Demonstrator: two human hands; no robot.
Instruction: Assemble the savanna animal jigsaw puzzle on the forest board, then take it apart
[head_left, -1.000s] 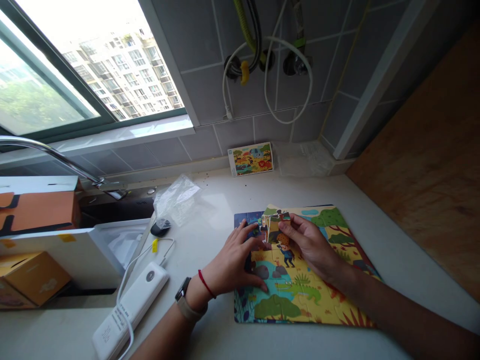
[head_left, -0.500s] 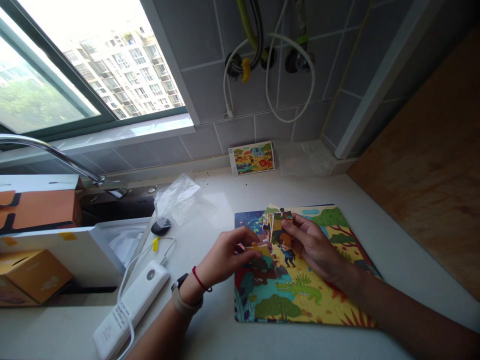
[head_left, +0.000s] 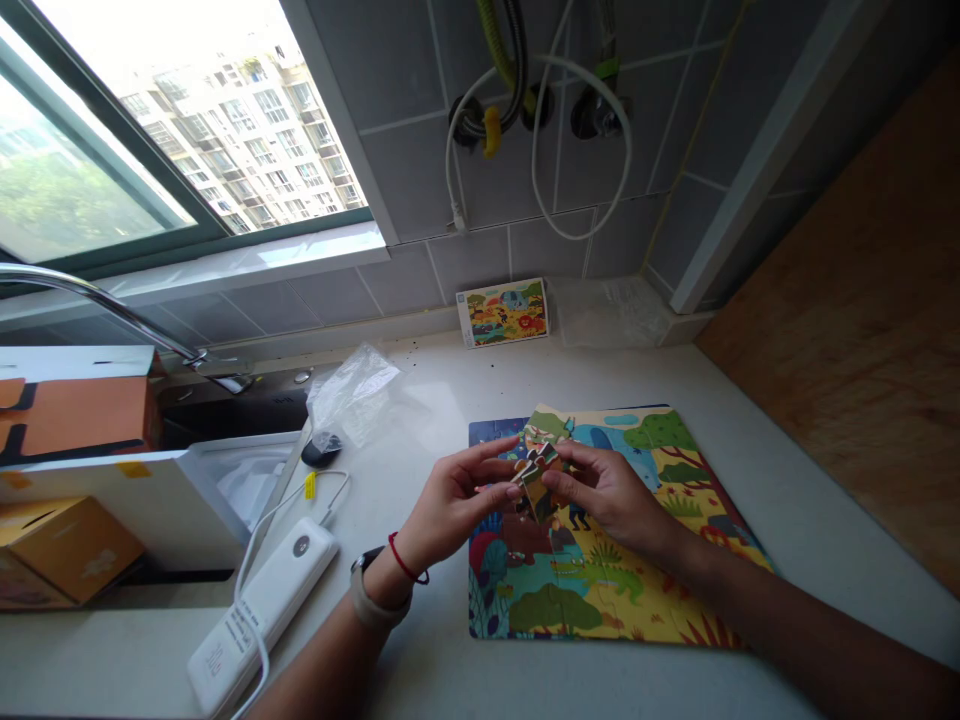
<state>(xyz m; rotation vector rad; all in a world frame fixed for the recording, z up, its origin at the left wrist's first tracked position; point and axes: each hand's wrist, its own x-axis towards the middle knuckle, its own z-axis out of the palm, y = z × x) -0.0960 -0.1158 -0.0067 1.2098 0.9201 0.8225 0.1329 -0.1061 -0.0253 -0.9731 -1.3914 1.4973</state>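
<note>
A colourful animal jigsaw puzzle [head_left: 600, 590] lies on the white counter, its pieces joined in a dark-edged board. Above its upper left part, several loose puzzle pieces [head_left: 538, 486] are held in a small stack. My right hand [head_left: 607, 495] pinches them from the right between thumb and fingers. From the left, my left hand [head_left: 457, 500] has its thumb and fingertips on the edge of the same pieces. The puzzle area under the hands is partly hidden.
A picture card [head_left: 504, 313] leans on the tiled wall beside a clear plastic bag [head_left: 611, 312]. Another bag [head_left: 356, 395] lies left. A white power bank [head_left: 262, 615] with cable sits near my left forearm; boxes [head_left: 82, 415] stand by the sink.
The held pieces have turned and tilted between my hands. My left hand has risen slightly from a teal piece and now touches the stack; my right hand has shifted slightly.
</note>
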